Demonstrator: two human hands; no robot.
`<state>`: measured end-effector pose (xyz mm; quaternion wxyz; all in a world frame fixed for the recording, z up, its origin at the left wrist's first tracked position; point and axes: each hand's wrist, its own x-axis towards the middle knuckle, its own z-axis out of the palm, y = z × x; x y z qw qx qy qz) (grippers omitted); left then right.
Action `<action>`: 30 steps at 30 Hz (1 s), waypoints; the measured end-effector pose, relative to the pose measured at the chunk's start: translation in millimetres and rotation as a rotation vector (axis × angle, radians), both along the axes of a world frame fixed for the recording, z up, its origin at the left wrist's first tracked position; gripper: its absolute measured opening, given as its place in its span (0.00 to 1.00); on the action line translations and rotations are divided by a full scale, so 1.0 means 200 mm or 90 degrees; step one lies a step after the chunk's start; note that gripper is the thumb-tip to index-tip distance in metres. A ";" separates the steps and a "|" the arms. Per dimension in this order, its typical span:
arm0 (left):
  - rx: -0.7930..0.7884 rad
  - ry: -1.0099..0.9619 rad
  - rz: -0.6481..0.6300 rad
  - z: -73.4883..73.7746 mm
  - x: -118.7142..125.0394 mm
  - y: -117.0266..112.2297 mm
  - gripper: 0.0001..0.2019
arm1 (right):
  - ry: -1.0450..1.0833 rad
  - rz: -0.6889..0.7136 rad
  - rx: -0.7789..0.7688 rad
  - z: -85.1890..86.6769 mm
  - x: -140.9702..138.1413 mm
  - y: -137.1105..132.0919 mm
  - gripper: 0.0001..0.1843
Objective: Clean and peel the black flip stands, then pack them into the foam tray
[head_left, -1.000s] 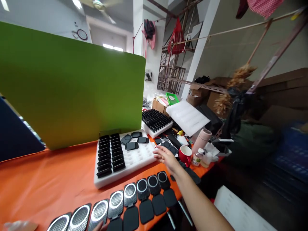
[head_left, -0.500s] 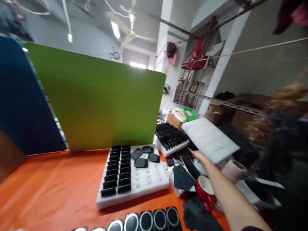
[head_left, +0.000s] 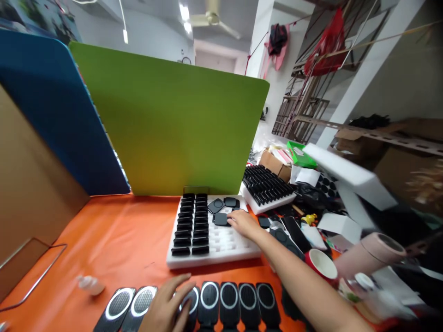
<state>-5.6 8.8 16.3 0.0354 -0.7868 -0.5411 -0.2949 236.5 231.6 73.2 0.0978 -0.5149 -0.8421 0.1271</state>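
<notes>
A green panel (head_left: 169, 122) stands along the far edge of an orange worktop (head_left: 134, 235), a white foam tray (head_left: 214, 261) before it; toward the near edge runs a row of ringed black pads (head_left: 209, 302), the left hand (head_left: 168, 306) over them, fingers apart, any hold hidden, while the right hand (head_left: 245, 223) touches a dark flat piece (head_left: 220, 220) on the tray, whether pinched I cannot tell

- Not one readable word, number or brand from where I'm standing!
- Out at four o'clock, the white-capped bottle (head_left: 356, 289) shows a green patch, too blurred for me to make out any lettering.
</notes>
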 end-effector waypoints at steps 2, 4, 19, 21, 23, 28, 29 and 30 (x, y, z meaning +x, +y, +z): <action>-0.042 -0.014 0.048 0.03 0.00 0.05 0.18 | -0.046 0.027 -0.010 -0.03 -0.12 0.01 0.23; -0.075 -0.063 0.101 0.04 -0.03 0.10 0.18 | -0.095 0.038 -0.024 -0.04 -0.17 0.05 0.31; -0.326 -0.082 0.353 -0.15 -0.41 0.75 0.24 | -0.128 0.083 -0.055 0.10 -0.16 0.10 0.22; -0.336 -0.045 0.348 -0.19 -0.39 0.74 0.24 | -0.106 0.081 -0.042 0.14 -0.15 0.17 0.16; -0.341 -0.015 0.347 -0.22 -0.38 0.73 0.24 | -0.091 0.056 -0.016 0.19 -0.16 0.29 0.15; -0.362 0.043 0.363 -0.27 -0.40 0.74 0.27 | -0.116 0.059 0.002 0.24 -0.29 0.61 0.17; -0.368 0.061 0.368 -0.27 -0.40 0.74 0.28 | -0.131 0.078 -0.002 0.24 -0.32 0.66 0.16; -0.374 0.078 0.370 -0.27 -0.40 0.75 0.28 | -0.147 0.100 -0.006 0.23 -0.36 0.69 0.16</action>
